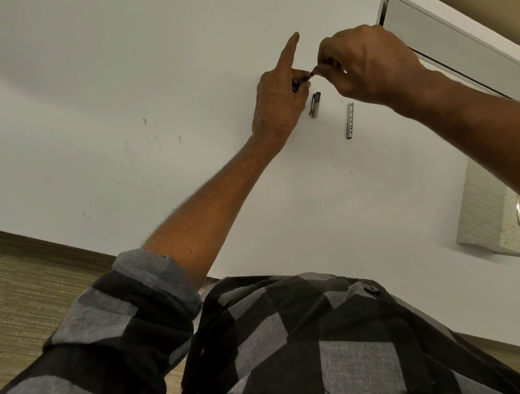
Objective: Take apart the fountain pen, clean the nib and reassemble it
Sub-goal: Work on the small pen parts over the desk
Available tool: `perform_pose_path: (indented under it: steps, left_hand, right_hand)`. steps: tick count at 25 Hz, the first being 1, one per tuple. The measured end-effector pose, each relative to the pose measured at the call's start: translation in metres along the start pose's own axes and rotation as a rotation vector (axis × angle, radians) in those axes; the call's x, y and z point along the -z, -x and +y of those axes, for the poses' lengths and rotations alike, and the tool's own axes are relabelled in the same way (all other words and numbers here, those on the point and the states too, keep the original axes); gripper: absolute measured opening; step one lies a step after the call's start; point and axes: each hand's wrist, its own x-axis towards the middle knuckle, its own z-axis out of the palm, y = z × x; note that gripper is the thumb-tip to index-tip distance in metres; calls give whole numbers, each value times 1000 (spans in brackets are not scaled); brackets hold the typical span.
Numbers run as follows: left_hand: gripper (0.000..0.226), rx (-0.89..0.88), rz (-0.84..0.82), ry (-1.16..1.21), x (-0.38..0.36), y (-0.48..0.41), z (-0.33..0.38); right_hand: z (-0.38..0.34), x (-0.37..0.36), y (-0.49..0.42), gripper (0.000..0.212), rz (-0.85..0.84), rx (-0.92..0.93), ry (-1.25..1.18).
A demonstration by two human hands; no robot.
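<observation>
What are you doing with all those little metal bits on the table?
A person is taking a fountain pen apart over a white table. The left hand and right hand together hold a small dark pen piece between their fingertips. A short silver clipped cap and a slim silver barrel lie on the table just below the hands.
</observation>
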Motion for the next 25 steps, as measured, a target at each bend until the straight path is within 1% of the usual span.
perform_pose_path:
  steps: [2,4,6,9,11,13,14,15,17,21,23,25]
  left_hand:
    - [73,-15,-3,19,-1,1,-2]
    - [72,-10,-10,30,-2,3,-4]
    - [73,-11,-14,27,-2,2,-5]
    - [71,5,-19,0,-3,0,-5]
    - [59,11,-15,-13,-3,0,-4]
    - [35,-12,2,-65,-2,-1,-5]
    - [25,-27,4,-105,-2,-2,-6]
    - [20,-37,3,-128,-1,-3,-7]
    - [17,-37,-2,-131,-1,-4,-8]
    - [17,-58,12,-137,-3,-3,-6]
    - [17,-54,7,-132,-2,-3,-6]
    - [19,-48,-6,-137,-2,-4,-7]
  right_hand:
    - [-1,-5,-1,44,21,-45,54]
    - [0,-6,-1,51,16,-82,70]
    - [0,-3,1,44,-3,-56,15]
    - [2,4,3,26,-13,81,-76]
    - [4,3,3,18,7,88,-50]
    - [5,2,2,17,22,43,-38]
    - [4,2,3,17,20,27,-45]
    - [4,2,3,18,12,18,-53]
    - [2,1,3,23,1,-4,-51]
    - [4,-3,3,44,33,-74,7]
    - [4,0,4,41,13,-35,-54]
    - [3,3,4,29,-33,55,-109]
